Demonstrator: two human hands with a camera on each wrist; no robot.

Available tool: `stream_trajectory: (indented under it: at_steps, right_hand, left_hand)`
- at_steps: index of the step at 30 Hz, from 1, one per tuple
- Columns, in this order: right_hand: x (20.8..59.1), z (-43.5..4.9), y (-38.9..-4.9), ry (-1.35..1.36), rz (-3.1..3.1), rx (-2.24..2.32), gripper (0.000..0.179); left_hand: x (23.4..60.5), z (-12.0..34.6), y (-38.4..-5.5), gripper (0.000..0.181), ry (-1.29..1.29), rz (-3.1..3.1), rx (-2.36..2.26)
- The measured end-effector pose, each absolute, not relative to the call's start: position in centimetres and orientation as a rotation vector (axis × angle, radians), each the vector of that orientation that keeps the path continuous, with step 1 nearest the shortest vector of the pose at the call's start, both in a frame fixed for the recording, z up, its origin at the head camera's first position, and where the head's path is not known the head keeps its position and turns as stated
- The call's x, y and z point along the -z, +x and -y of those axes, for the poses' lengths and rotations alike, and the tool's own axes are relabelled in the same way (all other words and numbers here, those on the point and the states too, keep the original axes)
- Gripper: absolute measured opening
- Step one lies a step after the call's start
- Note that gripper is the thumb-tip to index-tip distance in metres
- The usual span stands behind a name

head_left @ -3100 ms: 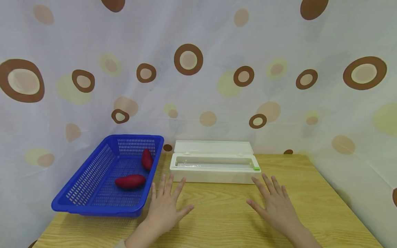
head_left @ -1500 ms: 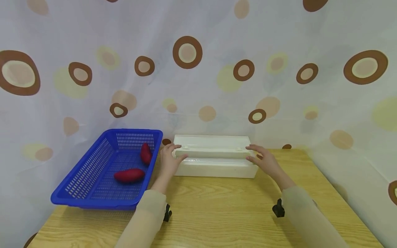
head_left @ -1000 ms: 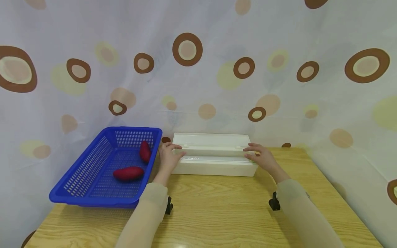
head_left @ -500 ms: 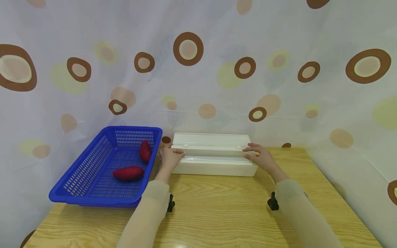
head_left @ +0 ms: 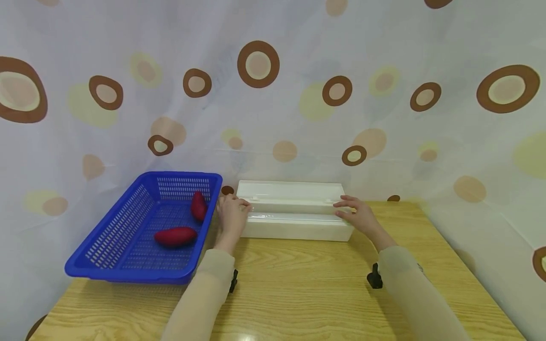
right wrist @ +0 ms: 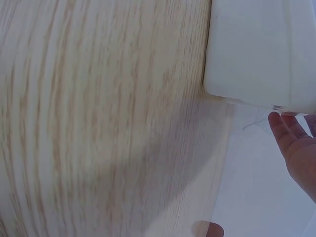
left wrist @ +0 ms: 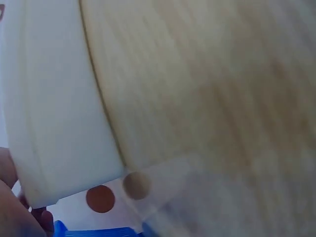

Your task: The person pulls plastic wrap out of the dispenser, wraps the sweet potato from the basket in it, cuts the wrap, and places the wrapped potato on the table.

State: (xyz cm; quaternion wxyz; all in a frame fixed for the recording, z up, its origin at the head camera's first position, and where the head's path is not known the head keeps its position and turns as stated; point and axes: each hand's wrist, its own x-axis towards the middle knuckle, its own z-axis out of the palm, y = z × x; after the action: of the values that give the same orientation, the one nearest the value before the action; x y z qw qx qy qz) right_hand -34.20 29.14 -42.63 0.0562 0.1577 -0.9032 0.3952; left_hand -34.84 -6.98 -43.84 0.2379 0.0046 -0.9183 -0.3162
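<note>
A long white cling film dispenser (head_left: 294,230) stands at the back of the table, its lid (head_left: 290,188) raised behind it and shiny film (head_left: 294,216) along the top. At its left end my left hand (head_left: 232,213) has its fingers bent over the top corner; I cannot tell which part they pinch. My right hand (head_left: 360,219) holds the right end, thumb in front and forefinger farther back. The right wrist view shows fingertips (right wrist: 274,118) right at the dispenser's end. In the left wrist view the left fingers (left wrist: 45,222) are partly hidden behind the other end.
A blue perforated basket (head_left: 128,274) stands to the left, close beside my left arm. Two red sweet-potato-shaped pieces, one lying crosswise (head_left: 176,237) and one near the back (head_left: 198,206), are in it. A dotted curtain (head_left: 286,113) hangs behind the wooden table (head_left: 298,293).
Both hands have gone from spread above the table to the dispenser's ends. Its green tab is now out of sight. Lately the left fingers shifted slightly left and curled; the right hand stayed nearly still.
</note>
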Motion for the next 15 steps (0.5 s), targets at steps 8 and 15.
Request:
stream_trajectory:
  at_steps: [8, 15]
  right_hand:
    - [42.5, -29.4, -33.9, 0.462, 2.754, -1.201, 0.035]
    - [42.3, -29.4, -33.8, 0.469, 2.753, -1.216, 0.036]
  left_hand:
    - [42.6, 7.1, -35.3, 0.018, -0.128, 2.714, 0.578]
    - [42.4, 7.2, -35.7, 0.020, -0.160, 2.814, 0.513]
